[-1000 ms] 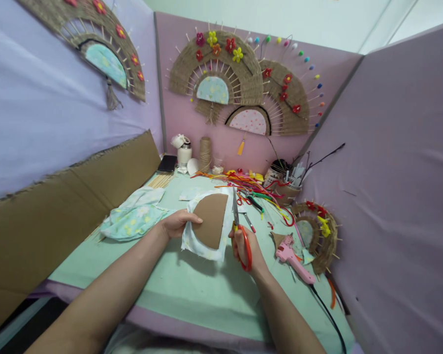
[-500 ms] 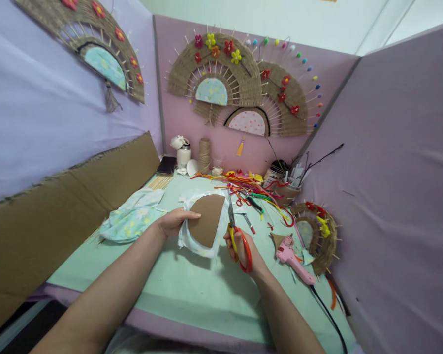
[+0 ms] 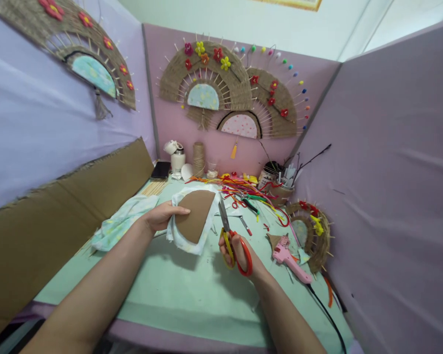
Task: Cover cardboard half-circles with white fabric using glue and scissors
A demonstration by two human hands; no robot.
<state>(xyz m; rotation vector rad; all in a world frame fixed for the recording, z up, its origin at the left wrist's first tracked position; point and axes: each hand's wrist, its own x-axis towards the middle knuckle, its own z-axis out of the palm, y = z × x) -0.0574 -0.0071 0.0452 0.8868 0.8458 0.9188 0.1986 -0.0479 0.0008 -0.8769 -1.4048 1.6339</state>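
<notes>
My left hand point(image 3: 161, 216) grips a brown cardboard half-disc point(image 3: 195, 219) together with the white patterned cloth point(image 3: 186, 241) wrapped under it, held just above the green table point(image 3: 192, 290). My right hand point(image 3: 239, 250) is closed in the red and yellow handles of a pair of scissors point(image 3: 229, 233). The blades point up and away, just right of the cloth's edge and not touching it.
A pink glue gun point(image 3: 288, 256) with a black cord lies at the right beside a jute fan point(image 3: 312, 236). Coloured pipe cleaners point(image 3: 249, 191), a twine spool point(image 3: 198, 158), a pot of tools point(image 3: 278, 189), folded cloth point(image 3: 121, 221) and a cardboard sheet point(image 3: 59, 211) ring the table. Fans hang on the walls.
Both hands have drifted a little left and toward me with the cardboard and scissors. The scissors have pulled slightly away from the cloth's edge. The camera has tilted.
</notes>
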